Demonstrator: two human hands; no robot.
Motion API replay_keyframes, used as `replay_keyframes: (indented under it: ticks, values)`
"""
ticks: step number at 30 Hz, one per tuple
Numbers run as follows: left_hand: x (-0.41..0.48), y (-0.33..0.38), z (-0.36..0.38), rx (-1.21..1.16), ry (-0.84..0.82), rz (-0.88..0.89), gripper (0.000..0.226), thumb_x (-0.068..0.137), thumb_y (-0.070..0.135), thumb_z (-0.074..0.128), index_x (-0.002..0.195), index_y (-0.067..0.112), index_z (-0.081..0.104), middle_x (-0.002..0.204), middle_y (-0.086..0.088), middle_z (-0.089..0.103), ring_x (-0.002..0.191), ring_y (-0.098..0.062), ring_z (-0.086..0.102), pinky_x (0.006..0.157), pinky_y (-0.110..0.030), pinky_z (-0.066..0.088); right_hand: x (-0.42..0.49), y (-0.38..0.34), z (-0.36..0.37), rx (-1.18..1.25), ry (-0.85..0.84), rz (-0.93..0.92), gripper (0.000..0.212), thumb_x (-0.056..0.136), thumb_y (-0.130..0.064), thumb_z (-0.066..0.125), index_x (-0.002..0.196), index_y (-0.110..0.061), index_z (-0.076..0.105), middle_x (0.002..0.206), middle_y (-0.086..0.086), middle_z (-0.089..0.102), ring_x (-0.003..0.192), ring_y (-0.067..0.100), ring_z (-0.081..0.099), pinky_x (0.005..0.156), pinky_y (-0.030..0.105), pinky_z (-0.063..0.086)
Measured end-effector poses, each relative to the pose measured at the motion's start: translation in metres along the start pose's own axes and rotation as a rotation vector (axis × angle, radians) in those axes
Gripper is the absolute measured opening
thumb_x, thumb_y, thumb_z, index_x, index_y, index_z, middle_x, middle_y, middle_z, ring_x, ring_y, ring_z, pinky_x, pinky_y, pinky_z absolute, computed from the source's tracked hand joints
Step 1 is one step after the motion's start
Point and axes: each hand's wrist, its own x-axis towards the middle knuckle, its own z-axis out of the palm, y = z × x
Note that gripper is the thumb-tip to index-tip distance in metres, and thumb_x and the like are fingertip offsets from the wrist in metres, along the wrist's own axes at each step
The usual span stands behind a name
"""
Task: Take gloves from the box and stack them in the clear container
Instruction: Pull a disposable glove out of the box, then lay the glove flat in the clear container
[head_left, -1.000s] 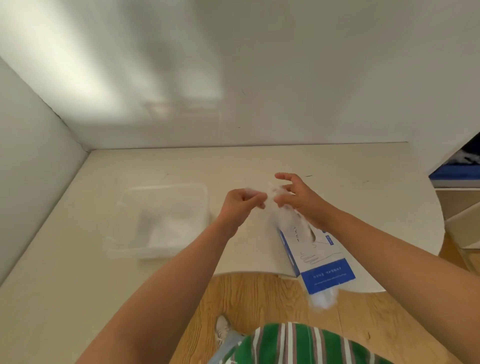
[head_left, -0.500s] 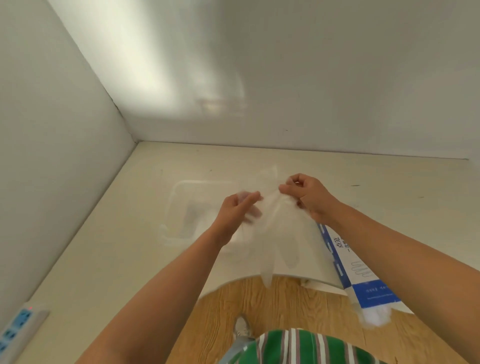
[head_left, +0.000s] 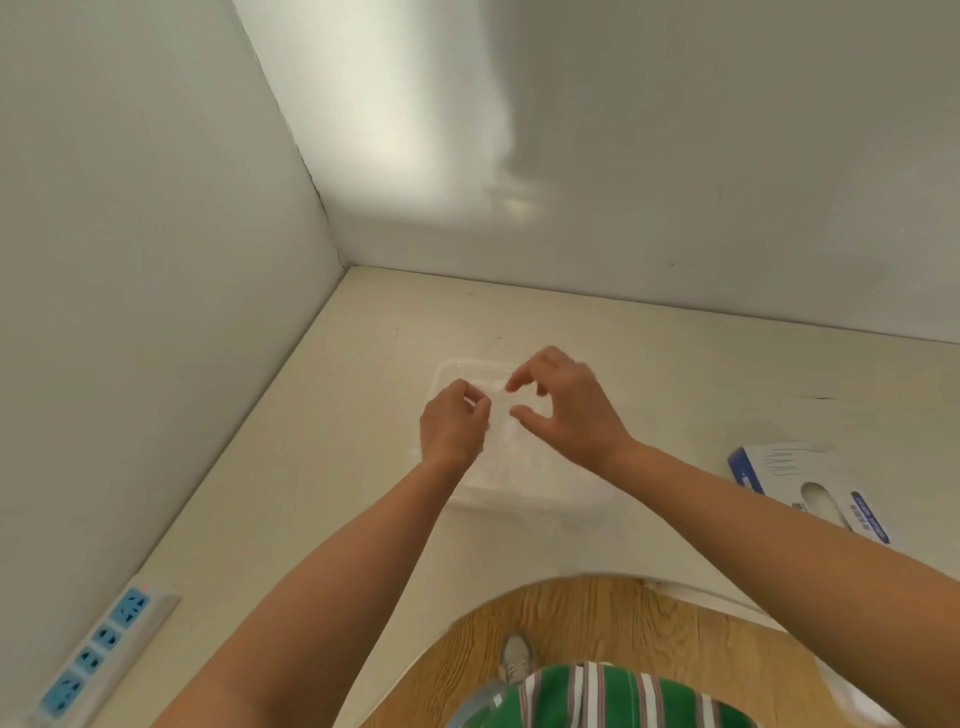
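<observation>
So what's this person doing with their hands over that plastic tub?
A person is working over the clear container on the table. The left hand seems to pinch a barely visible clear glove above it, while the right hand has thumb and finger apart. The glove box lies off to their right.

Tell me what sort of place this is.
Probably an ordinary indoor room, home or office: a cream table set into a corner of plain white walls, a power strip lying along its left edge, and wooden floor below.
</observation>
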Motion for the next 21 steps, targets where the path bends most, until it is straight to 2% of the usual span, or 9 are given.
replay_keyframes:
  ticks: [2,6,8,10,12,14,16,18,21]
  values:
    - [0.005,-0.008,-0.002,0.086,0.032,0.021,0.009,0.094,0.023,0.052,0.09,0.019,0.058,0.078,0.0,0.068,0.065,-0.02,0.065,0.068,-0.033,0.052,-0.003,-0.001,0.018,-0.055,-0.22,0.059,0.036,0.082,-0.024,0.074,0.115,-0.02,0.061,0.114,0.0,0.055,0.098,0.016,0.054,0.087,0.033,0.045]
    - [0.013,-0.015,-0.006,0.233,0.047,0.086,0.013,0.097,0.017,0.046,0.096,0.013,0.058,0.081,-0.003,0.065,0.077,-0.024,0.062,0.07,-0.038,0.05,-0.006,0.009,0.045,-0.303,-0.601,0.222,0.065,0.09,-0.044,0.062,0.146,-0.023,0.037,0.144,0.004,0.04,0.129,0.024,0.04,0.105,0.038,0.037]
    - [0.013,-0.012,-0.006,0.324,0.041,0.133,0.016,0.094,0.009,0.045,0.106,0.012,0.055,0.093,-0.004,0.063,0.081,-0.025,0.06,0.068,-0.037,0.048,-0.007,0.014,0.05,-0.327,-0.672,0.244,0.074,0.09,-0.047,0.06,0.152,-0.023,0.027,0.153,0.006,0.029,0.138,0.025,0.032,0.111,0.039,0.032]
    - [0.015,-0.01,-0.003,0.446,0.122,0.306,0.034,0.081,-0.004,0.054,0.112,0.01,0.054,0.102,-0.007,0.055,0.082,-0.026,0.055,0.065,-0.034,0.047,-0.006,0.018,0.056,-0.323,-0.699,0.275,0.079,0.09,-0.047,0.061,0.154,-0.022,0.022,0.158,0.007,0.022,0.142,0.025,0.027,0.113,0.04,0.031]
    - [0.017,-0.008,0.003,0.528,0.245,0.579,0.046,0.062,-0.013,0.056,0.103,0.008,0.06,0.096,-0.01,0.054,0.079,-0.026,0.052,0.063,-0.033,0.045,-0.006,0.019,0.061,-0.339,-0.717,0.284,0.081,0.089,-0.047,0.062,0.153,-0.021,0.021,0.157,0.008,0.022,0.141,0.026,0.028,0.111,0.041,0.034]
    - [0.015,0.001,0.009,0.572,0.188,0.737,0.041,0.059,-0.013,0.055,0.094,0.008,0.061,0.089,-0.009,0.055,0.074,-0.024,0.051,0.061,-0.031,0.042,-0.008,0.021,0.066,-0.353,-0.721,0.279,0.08,0.088,-0.047,0.064,0.151,-0.018,0.025,0.153,0.01,0.027,0.135,0.027,0.034,0.106,0.041,0.039]
    - [0.014,0.006,0.014,0.657,-0.064,0.654,0.033,0.072,-0.01,0.06,0.099,0.009,0.058,0.096,-0.008,0.054,0.08,-0.023,0.052,0.062,-0.029,0.039,-0.009,0.022,0.07,-0.354,-0.727,0.288,0.079,0.086,-0.047,0.064,0.149,-0.016,0.027,0.15,0.009,0.03,0.129,0.027,0.037,0.102,0.041,0.041]
    - [0.02,-0.001,0.02,0.771,-0.306,0.412,0.034,0.083,0.0,0.063,0.114,0.01,0.051,0.112,-0.009,0.048,0.095,-0.025,0.053,0.067,-0.029,0.039,-0.01,0.023,0.07,-0.366,-0.761,0.3,0.081,0.086,-0.047,0.064,0.15,-0.016,0.025,0.152,0.008,0.026,0.132,0.027,0.034,0.104,0.041,0.039]
    - [0.031,-0.019,0.023,0.834,-0.474,0.22,0.072,0.078,0.021,0.078,0.136,0.016,0.035,0.129,-0.011,0.037,0.11,-0.027,0.051,0.076,-0.033,0.046,-0.009,0.023,0.066,-0.358,-0.719,0.296,0.076,0.086,-0.043,0.066,0.148,-0.016,0.032,0.149,0.009,0.031,0.132,0.027,0.036,0.103,0.038,0.04]
